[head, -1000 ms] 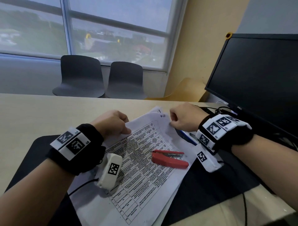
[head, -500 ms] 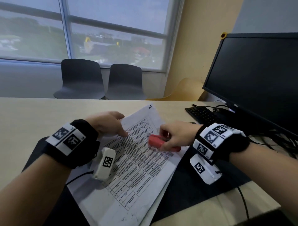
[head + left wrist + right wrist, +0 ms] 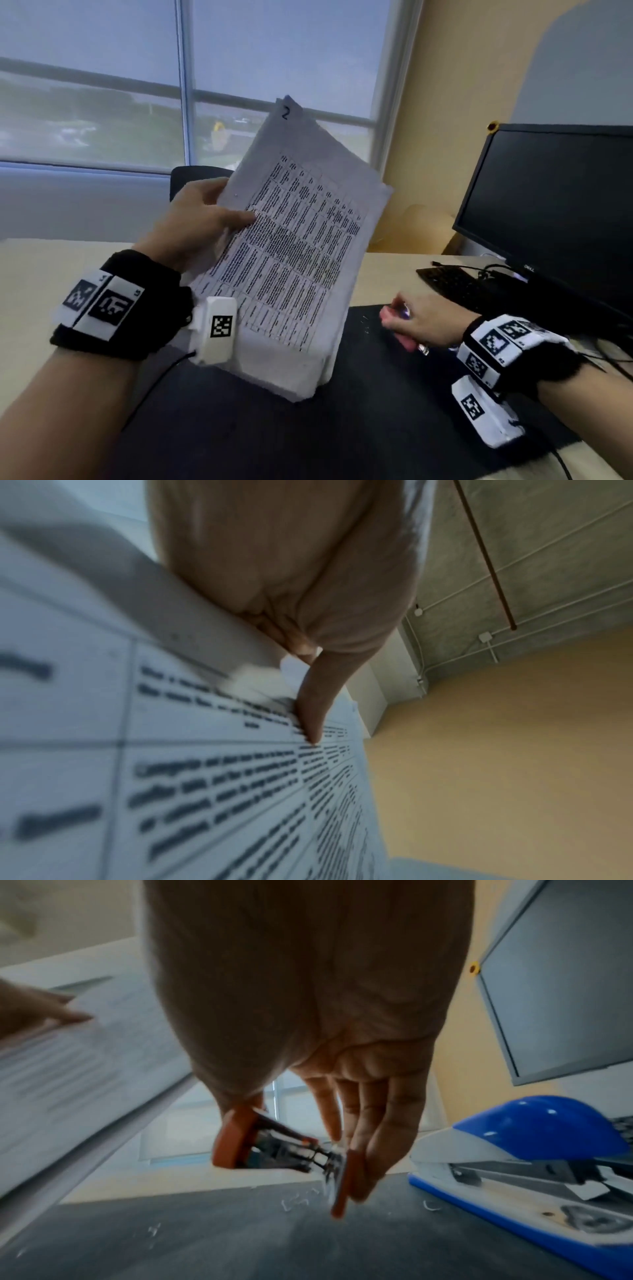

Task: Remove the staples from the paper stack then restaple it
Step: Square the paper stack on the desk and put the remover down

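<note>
My left hand (image 3: 205, 219) grips the printed paper stack (image 3: 294, 246) by its left edge, thumb on the front page (image 3: 310, 718), and holds it raised and nearly upright with its lower corner near the black mat (image 3: 308, 438). My right hand (image 3: 416, 325) is low over the mat at the right and holds the red staple remover (image 3: 281, 1153) between thumb and fingers. In the right wrist view the blue and white stapler (image 3: 534, 1164) sits on the mat just right of that hand. Several pulled staples (image 3: 298, 1202) lie loose on the mat.
A black monitor (image 3: 555, 212) stands at the right with a keyboard (image 3: 455, 284) and cables in front of it. The beige desk (image 3: 51, 274) stretches left of the mat. A dark chair (image 3: 191, 178) shows behind the paper, under the window.
The left hand has lifted the paper stack off the mat to nearly upright. The right hand picked the red staple remover off the paper and carried it right, down over the mat.
</note>
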A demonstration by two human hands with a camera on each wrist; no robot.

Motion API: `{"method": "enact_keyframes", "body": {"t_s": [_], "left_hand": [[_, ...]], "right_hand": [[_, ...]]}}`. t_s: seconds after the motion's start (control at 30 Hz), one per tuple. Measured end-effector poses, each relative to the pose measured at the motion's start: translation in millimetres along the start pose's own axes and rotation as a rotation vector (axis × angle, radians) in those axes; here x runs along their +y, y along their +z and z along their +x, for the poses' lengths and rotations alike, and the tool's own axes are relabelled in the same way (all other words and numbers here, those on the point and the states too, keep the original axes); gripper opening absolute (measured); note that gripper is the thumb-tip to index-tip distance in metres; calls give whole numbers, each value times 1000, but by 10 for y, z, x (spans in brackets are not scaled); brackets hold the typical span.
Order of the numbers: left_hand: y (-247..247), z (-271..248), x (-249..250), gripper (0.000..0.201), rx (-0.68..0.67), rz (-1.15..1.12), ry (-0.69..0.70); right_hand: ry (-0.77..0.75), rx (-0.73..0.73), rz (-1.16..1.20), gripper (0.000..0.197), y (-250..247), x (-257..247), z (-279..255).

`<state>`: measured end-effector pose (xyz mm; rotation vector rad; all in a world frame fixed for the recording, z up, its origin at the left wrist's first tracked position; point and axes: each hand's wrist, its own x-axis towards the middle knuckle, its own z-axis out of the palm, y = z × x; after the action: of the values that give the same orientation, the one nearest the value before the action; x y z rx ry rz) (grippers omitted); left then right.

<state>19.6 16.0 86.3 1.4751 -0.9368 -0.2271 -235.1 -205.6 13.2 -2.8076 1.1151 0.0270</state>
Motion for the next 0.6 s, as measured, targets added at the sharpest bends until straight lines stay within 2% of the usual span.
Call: {"method": "enact_keyframes", "body": {"t_s": [0.13,0.23,0.3,0.37,0.43,0.6], "left_hand": [[-66,-23,85,29,3,-107,66],[-98,-8,75,33,5,-134,89],[-116,10,38,34,8,-147,94],[-134,19,17,32,12,-168,82],[-140,23,4,33,13,-215,67],[-120,19,-20,34,38,-323,86]], "right_hand": [[-64,-127,-239,62,99,-129,68],[-65,-223,-305,91,92,-136,126],[-99,-203,-79,107,19,-166,144],[-167,-131,290,115,-100,-265,136],[-230,-32,608,111,-233,-401,142],[-267,166,1067,59,-423,-716,205]]}}
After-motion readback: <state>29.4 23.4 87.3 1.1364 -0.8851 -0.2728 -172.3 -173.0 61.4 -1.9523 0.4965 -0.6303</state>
